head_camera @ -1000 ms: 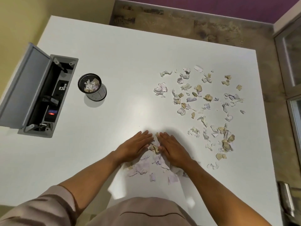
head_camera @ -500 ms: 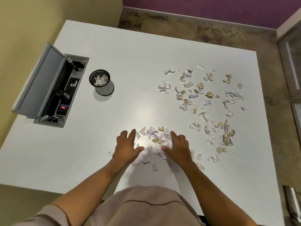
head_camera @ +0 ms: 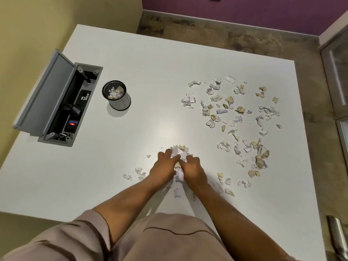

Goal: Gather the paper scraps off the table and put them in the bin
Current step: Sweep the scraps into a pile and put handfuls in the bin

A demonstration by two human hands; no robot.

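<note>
Because the paper scraps (head_camera: 179, 152) are feather-light, crumpled and apt to slip free, cupping the heap from both sides suits them: left hand (head_camera: 164, 167) and right hand (head_camera: 192, 168) each grip it with curled fingers on the tabletop (head_camera: 150, 63), well apart from the bin (head_camera: 116, 95).

Open grey socket box (head_camera: 62, 102) recessed in white tabletop

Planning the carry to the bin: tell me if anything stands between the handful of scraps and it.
Nothing visible does. Bare table lies between the pile of scraps held by both hands and the bin to the far left.
</note>
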